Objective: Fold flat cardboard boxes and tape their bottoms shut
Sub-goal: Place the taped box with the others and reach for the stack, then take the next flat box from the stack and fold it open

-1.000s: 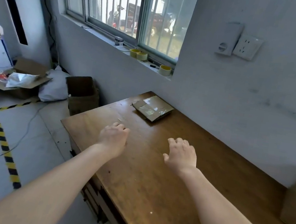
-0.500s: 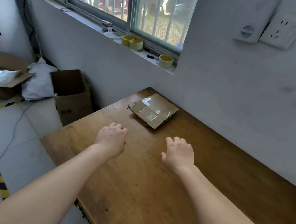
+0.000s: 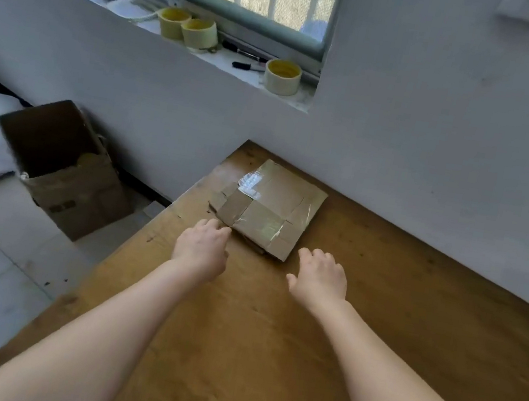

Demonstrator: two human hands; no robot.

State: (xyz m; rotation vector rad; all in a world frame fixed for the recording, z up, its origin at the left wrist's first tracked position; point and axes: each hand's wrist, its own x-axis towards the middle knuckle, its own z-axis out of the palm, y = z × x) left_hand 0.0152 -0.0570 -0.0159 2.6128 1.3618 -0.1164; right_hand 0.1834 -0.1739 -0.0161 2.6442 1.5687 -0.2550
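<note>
Cardboard, head view: we see a flattened cardboard box [image 3: 269,208], brown and crossed with strips of shiny tape. It lies at the far left corner of the wooden counter [image 3: 406,344], near the wall. We cannot tell whether it is one flat piece or several stacked.
Left grip [image 3: 202,247]: the fingers are loosely curled downward and hold nothing. The fingertips sit at the box's near left edge, and we cannot tell whether they touch it.
Right grip [image 3: 318,278]: palm down, fingers relaxed and slightly spread, empty. It hovers just beside the box's near corner, apart from it.
Tape rolls [image 3: 200,33]: three yellowish rolls stand on the windowsill [image 3: 223,60] above the counter. Two are side by side and one stands apart to the right, with a black marker [image 3: 248,66] between.
Floor: an open carton [image 3: 62,175] stands beside the counter's left end.
Step in hand: we judge it to be taking hold of the flat box so that it can be opened up.
Doing it well: we would take two opposite edges, one in each grip, with thumbs on top and fingers slid beneath. Then we would draw it to the middle of the counter, where there is room to square it.
Watch for: the tape already on it may hold panels together, so we would ease them apart rather than tear them.
</note>
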